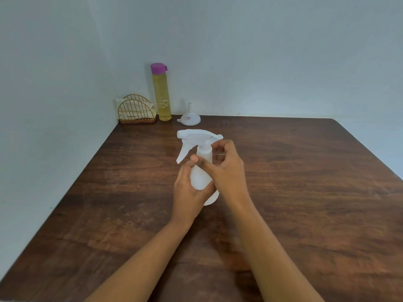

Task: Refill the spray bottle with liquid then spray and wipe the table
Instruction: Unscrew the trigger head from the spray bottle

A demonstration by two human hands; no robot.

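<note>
Left hand [187, 188] grips the light, slick plastic spray bottle [201, 171] body; right hand [226, 168] pinches its collar, desk [305, 192] centre.

The sprayer [200, 162] stands mid-table [305, 192] before me. Behind it, along the wall: rack [136, 111] in the left corner, bottle [161, 94] beside it, funnel [188, 117] rightmost.

Dark wooden table [305, 192] — spray bottle [201, 177], funnel [188, 118], refill bottle [161, 94], napkin holder [136, 111].
</note>
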